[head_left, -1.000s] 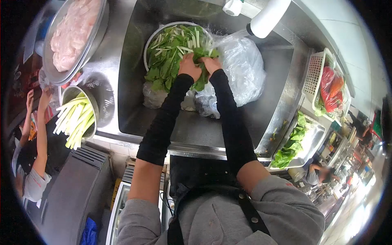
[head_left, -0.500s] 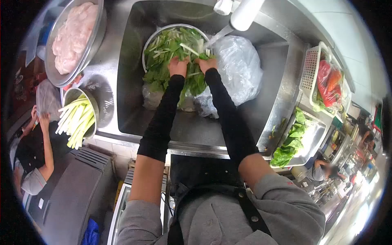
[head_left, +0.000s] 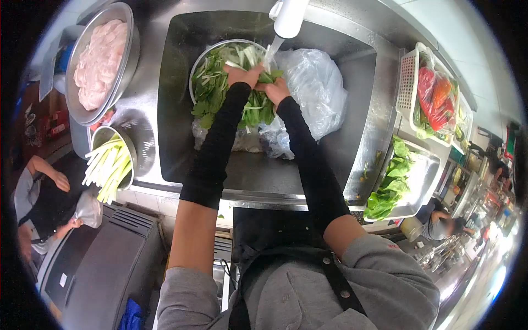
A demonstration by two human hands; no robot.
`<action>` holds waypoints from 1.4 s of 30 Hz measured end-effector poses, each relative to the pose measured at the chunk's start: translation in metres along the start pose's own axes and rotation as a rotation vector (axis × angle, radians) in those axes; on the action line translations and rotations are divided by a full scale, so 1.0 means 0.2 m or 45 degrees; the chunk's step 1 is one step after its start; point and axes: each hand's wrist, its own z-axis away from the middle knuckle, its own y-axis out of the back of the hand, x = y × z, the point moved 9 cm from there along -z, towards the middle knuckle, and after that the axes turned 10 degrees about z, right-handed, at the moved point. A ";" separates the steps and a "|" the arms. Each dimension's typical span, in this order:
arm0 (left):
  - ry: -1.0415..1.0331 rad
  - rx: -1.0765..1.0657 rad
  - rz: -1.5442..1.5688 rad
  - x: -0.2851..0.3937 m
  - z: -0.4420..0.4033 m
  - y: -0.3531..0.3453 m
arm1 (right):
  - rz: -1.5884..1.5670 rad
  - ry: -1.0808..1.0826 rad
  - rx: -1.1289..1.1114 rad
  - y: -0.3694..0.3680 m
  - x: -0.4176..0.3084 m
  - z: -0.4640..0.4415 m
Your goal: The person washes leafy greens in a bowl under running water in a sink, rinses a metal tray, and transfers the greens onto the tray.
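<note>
Leafy greens with pale stalks fill a round metal bowl in the sink, and some leaves hang over its near edge. My left hand is closed around a bunch of the stalks near the middle of the bowl. Close beside it, my right hand grips the same greens from the right, its fingertips partly hidden by leaves. Water runs from the white tap onto the stalks by my hands. A clear plastic bag lies against the bowl's right side.
Left of the sink stand a metal bowl of raw pale meat and a container of cut green stalks. To the right are a tray of leaves and a basket of bagged red vegetables. A co-worker stands at left.
My left hand has moved up over the stalks, and my right hand sits slightly lower and further left. The stalks have shifted under the water. The co-worker's hands and bag have moved down.
</note>
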 end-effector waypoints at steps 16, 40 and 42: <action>-0.266 -0.228 0.382 0.01 0.06 -0.07 | -0.607 -0.260 -0.230 -0.03 -0.03 0.12; -0.778 -0.586 0.411 0.48 0.50 0.11 | -0.309 0.308 -0.041 -0.08 -0.40 0.25; -0.955 -0.540 0.213 0.54 0.56 0.06 | -0.293 0.358 0.038 -0.04 -0.41 0.27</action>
